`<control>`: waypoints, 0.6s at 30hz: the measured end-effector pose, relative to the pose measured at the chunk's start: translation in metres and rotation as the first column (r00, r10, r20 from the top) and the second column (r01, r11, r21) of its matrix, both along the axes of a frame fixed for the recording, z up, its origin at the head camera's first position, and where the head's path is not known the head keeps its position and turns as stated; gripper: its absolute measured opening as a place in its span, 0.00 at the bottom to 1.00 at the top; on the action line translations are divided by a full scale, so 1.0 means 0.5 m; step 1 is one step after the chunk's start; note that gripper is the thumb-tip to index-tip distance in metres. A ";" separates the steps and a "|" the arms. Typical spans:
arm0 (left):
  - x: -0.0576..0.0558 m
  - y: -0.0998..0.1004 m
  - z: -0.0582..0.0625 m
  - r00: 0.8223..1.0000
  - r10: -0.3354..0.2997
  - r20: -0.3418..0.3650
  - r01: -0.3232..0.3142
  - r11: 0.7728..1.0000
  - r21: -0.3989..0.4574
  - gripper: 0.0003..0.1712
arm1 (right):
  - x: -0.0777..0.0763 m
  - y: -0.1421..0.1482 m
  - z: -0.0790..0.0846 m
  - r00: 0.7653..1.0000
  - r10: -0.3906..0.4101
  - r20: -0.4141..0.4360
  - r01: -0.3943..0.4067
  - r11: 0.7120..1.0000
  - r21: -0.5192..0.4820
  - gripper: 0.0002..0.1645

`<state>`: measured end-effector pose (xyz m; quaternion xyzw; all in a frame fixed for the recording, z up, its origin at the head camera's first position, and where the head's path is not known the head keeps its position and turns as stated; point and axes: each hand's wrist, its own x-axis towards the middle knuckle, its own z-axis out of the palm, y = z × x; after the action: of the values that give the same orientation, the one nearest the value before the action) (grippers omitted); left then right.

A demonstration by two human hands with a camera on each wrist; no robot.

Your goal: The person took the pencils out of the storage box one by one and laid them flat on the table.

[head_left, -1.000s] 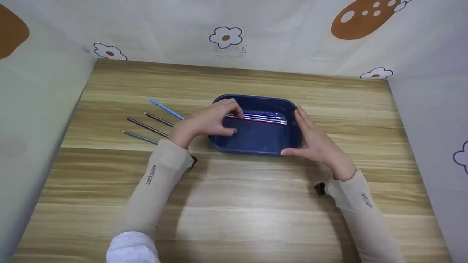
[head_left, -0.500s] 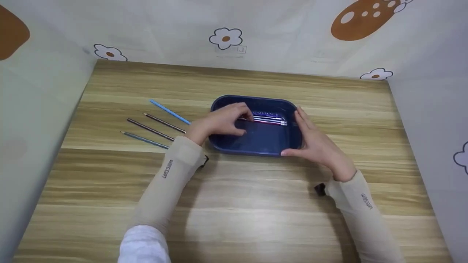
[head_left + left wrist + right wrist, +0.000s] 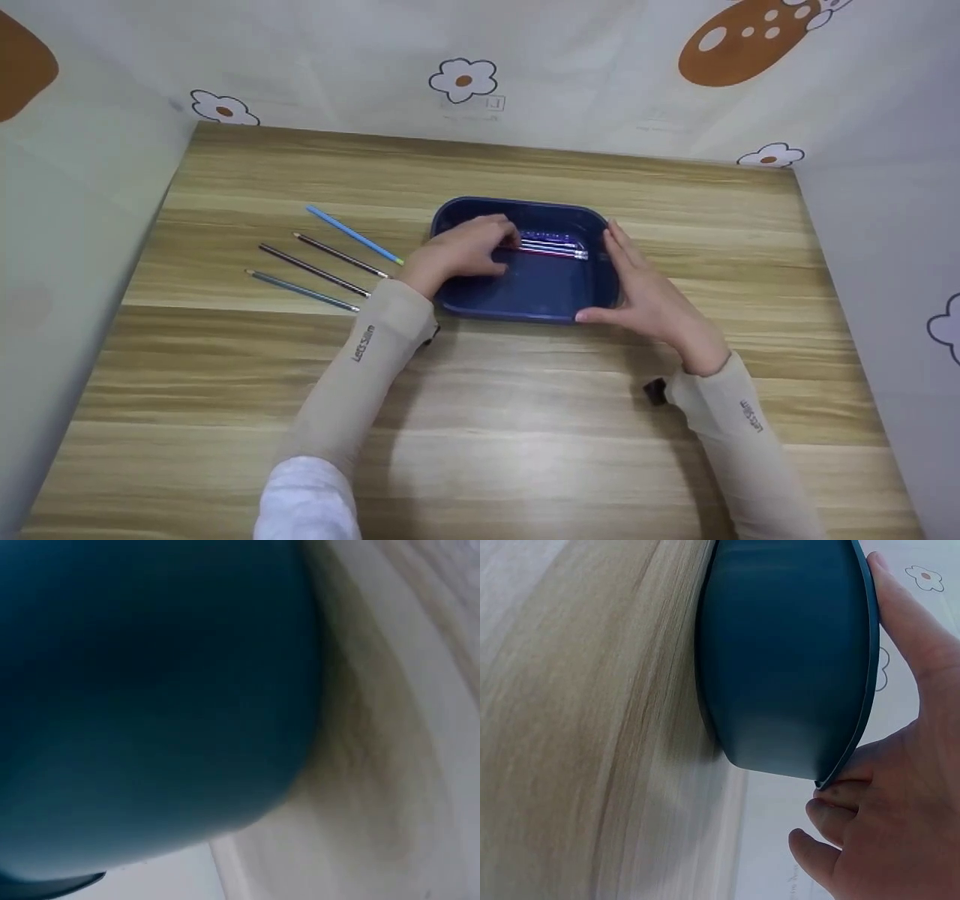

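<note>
A dark blue plastic box (image 3: pixel 532 289) with rounded corners stands on the table. Several shiny pencils (image 3: pixel 555 250) lie along its back side, eraser ends to the right. My left hand (image 3: pixel 466 251) reaches in over the left rim, bent fingertips at the pencils and thumb spread apart from them; the pencils' left ends are hidden beneath it. At the other end my right hand (image 3: pixel 652 300) holds the box, thumb on the front rim and fingers on the far right corner. In the left wrist view the box's outer wall (image 3: pixel 150 705) hides that hand.
Left of the box, a light blue pencil (image 3: pixel 352 234) and three darker pencils, among them a teal one (image 3: pixel 300 290), fan out on the wooden table (image 3: pixel 495 420). Flower-printed cloth walls (image 3: pixel 570 97) enclose the table at the back and both sides.
My left hand has slid rightward along the pencils inside the box, uncovering more of the loose pencils on the table. The right hand and the box have stayed nearly still.
</note>
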<state>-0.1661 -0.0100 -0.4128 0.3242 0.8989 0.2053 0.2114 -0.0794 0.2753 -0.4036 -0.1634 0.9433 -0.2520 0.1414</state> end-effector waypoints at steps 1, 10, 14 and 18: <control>0.000 0.002 -0.002 1.000 0.006 -0.005 -0.006 1.000 -0.010 0.22 | 0.000 0.000 0.000 1.000 -0.002 0.003 0.002 1.000 -0.002 0.78; 0.001 0.015 -0.012 0.999 0.037 -0.035 -0.038 0.999 -0.024 0.19 | 0.002 0.001 0.002 1.000 -0.006 0.007 0.006 1.000 -0.009 0.78; -0.001 0.022 -0.018 0.998 0.038 -0.047 -0.040 0.999 -0.023 0.17 | 0.002 0.001 0.001 1.000 -0.005 0.007 0.005 1.000 -0.014 0.78; -0.003 0.025 -0.022 0.999 0.020 -0.050 -0.021 1.000 -0.012 0.13 | 0.001 0.000 0.002 1.000 -0.002 0.006 0.002 1.000 -0.015 0.78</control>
<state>-0.1678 0.0027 -0.4241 0.3186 0.9085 0.1936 0.1885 -0.0790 0.2754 -0.4027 -0.1626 0.9411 -0.2599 0.1426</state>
